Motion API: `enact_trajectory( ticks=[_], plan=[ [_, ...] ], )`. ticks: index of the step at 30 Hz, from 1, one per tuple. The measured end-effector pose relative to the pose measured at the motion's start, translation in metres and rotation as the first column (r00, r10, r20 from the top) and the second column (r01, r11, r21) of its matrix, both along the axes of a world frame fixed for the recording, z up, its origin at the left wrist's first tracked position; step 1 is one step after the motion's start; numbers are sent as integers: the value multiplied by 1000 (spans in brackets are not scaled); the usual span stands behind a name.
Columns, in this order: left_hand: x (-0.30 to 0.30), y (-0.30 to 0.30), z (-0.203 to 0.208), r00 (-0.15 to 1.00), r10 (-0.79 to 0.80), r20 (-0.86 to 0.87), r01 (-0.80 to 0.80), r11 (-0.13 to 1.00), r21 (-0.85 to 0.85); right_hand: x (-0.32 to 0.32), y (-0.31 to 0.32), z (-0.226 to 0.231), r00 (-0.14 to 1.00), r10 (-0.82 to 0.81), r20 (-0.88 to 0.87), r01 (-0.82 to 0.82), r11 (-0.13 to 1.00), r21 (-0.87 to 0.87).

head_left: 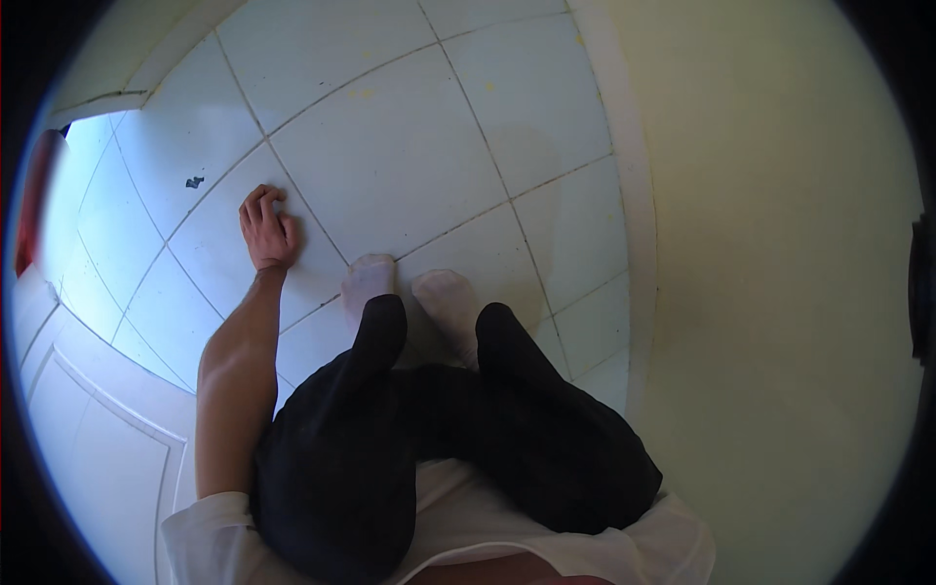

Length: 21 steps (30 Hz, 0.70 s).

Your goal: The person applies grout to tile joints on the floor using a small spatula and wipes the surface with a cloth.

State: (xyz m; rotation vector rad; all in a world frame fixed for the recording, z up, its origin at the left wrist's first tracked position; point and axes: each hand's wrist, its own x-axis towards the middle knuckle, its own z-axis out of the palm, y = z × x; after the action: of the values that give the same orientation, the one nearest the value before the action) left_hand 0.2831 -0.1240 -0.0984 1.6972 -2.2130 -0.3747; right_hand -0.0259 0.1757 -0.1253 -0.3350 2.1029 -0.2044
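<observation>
My left hand (269,234) hangs on or just over the pale tiled floor (400,136), its fingers (254,205) half curled, slightly parted and empty, with a small dark patch (195,182) on the floor ahead and to its left, while my right hand's fingers are out of view, so I cannot tell their state.

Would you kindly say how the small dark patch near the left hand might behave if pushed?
If loose, the small dark patch would probably be light, being so small. It looks flat, so sliding seems likelier than rolling. No raised edge shows, so it might be a stain and not budge.
</observation>
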Motion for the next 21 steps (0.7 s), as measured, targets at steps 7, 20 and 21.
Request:
enact_trajectory(
  ticks=[7,20,21],
  plan=[
    [1,-2,1,1000,15,-13,-14,1000,24,-10,49,29,998,58,-4,-58,992,-108],
    [1,0,-3,1000,8,12,-8,1000,5,-115,-142,60,883,155,-444,-441,601,-667],
    [-3,0,-2,1000,9,11,-9,1000,11,-126,-172,61,899,129,-418,-407,597,-692]
  ],
)
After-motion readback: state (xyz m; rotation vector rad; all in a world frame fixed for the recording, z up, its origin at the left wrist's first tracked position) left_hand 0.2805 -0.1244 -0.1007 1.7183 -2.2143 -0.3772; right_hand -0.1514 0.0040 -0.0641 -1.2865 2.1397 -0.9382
